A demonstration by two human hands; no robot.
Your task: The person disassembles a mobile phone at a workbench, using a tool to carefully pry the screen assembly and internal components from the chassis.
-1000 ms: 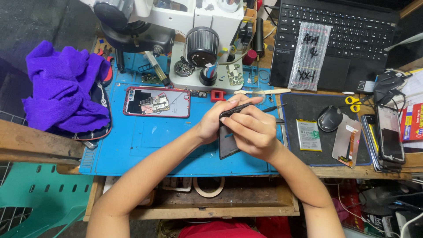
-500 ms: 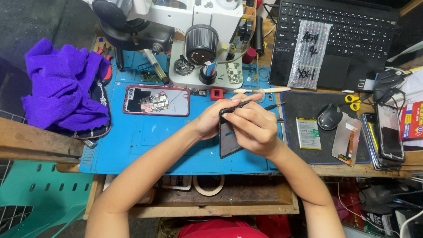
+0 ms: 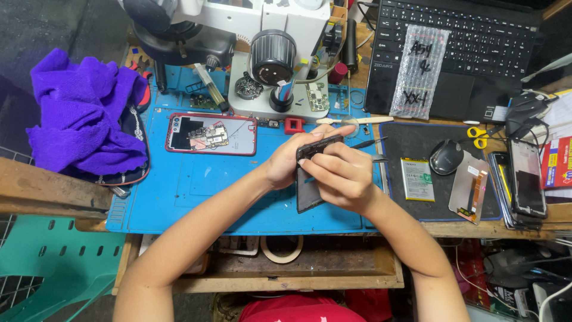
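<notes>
Both my hands hold a dark phone screen panel (image 3: 308, 191) upright over the blue work mat (image 3: 196, 191). My left hand (image 3: 285, 161) grips its left edge and top. My right hand (image 3: 339, 176) wraps the right side, fingers curled over its face near the top edge. An opened phone in a red frame (image 3: 211, 134), with its circuit board showing, lies on the mat to the left of my hands.
A microscope base (image 3: 271, 65) stands behind. A purple cloth (image 3: 83, 113) lies far left. A laptop (image 3: 459, 48) with a bubble-wrap bag is at back right. A black pad (image 3: 429, 197) carries a battery, mouse and a screen part. More phones (image 3: 527, 179) lie far right.
My hands have shifted slightly on the panel; the right fingers moved a little along its top edge. Nothing else moved.
</notes>
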